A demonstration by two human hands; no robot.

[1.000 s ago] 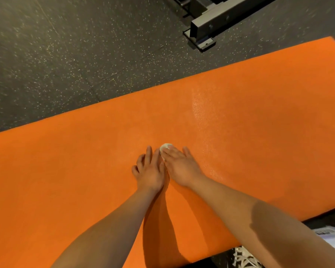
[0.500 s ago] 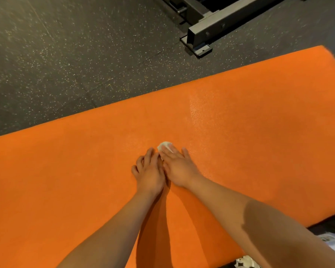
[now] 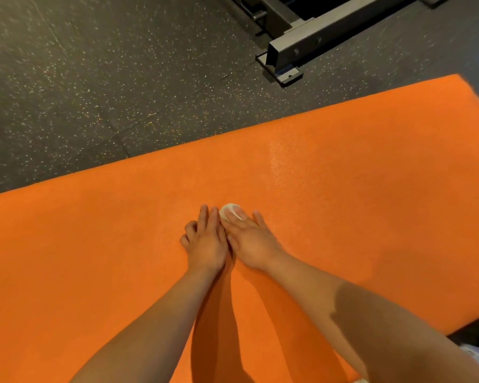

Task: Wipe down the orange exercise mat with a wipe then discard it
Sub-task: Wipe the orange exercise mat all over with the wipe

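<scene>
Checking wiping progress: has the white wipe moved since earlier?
No: the small white wipe keeps its gap to the far edge of the orange exercise mat.

One orange exercise mat [image 3: 357,217] is counted. On the mat two hands are seen, one left hand [image 3: 205,246] and one right hand [image 3: 253,241], and one white wipe [image 3: 230,210] is pressed between the right hand and the mat. Beyond the mat's far edge one dark metal frame [image 3: 315,42] is noted.
</scene>
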